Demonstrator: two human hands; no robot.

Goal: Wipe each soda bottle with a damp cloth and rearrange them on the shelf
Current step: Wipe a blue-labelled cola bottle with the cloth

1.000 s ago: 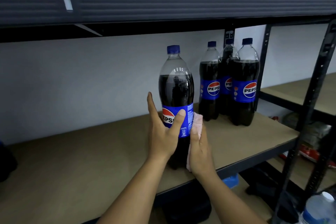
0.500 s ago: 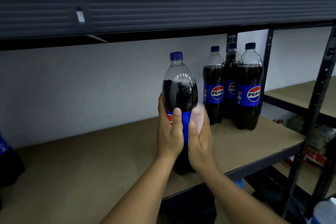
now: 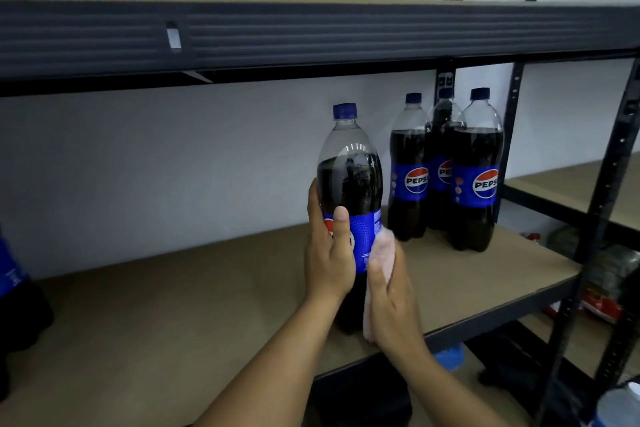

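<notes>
We find the left hand [image 3: 329, 253] wrapped round the label of the soda bottle [image 3: 349, 177], which stands near the front edge of the shelf [image 3: 173, 305], evidently to steady it. The right hand [image 3: 391, 305], fingers flat, presses the pink cloth [image 3: 381, 253] to its side. Against half a second ago, the cloth sits lower on the bottle; the left grip is unchanged.

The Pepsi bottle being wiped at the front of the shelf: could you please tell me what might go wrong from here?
The held bottle stands near the front edge of the shelf; a hard push from the right hand pressing the pink cloth could tip it off, as only the left hand grips it. The three bottles stand close by on the right, so a wide stroke might knock them.
</notes>
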